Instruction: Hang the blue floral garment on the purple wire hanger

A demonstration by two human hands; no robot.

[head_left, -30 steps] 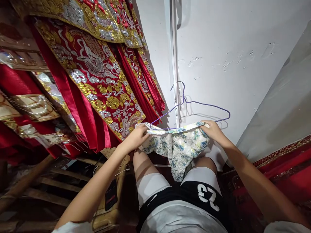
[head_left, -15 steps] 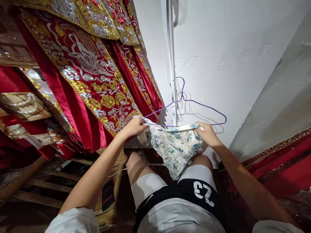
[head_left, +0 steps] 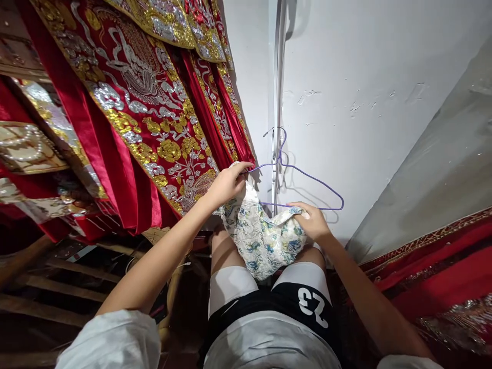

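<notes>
a: state the location of the workpiece.
b: the white cloth garment with a blue, green and yellow floral print [head_left: 265, 238] is suspended between the person's two hands, in front of the lap. the centre of its upper edge sags; its body falls in folds toward the thighs.

a: report the left hand [head_left: 230, 182].
b: closed on the garment's left upper corner, raised above the other side. its fingertips lie at the left arm of the thin purple hanger [head_left: 313, 177]. the hanger's left end is covered by hand and cloth; from here i cannot tell whether it sits inside the garment.

a: report the right hand [head_left: 313, 223].
b: narrow grip, thumb and fingers pinching the garment's upper edge on the right. the fingertips are at the hanger's lower bar; contact cannot be confirmed.

a: hanger position?
b: beyond the garment, hook uppermost, right end exposed. in the line of sight its hook crosses the slim upright pole [head_left: 277, 77] against the white wall [head_left: 365, 51]. i cannot tell whether the hook is engaged on anything.

a: list the adjacent items.
b: left side: a red satin costume with gold and silver sequin embroidery [head_left: 142, 110], hanging; below it, a slatted bamboo frame [head_left: 65, 290]. right side: red cloth with a patterned border [head_left: 453, 261]. beneath the garment: the person's black shorts with white numerals [head_left: 265, 310].
</notes>
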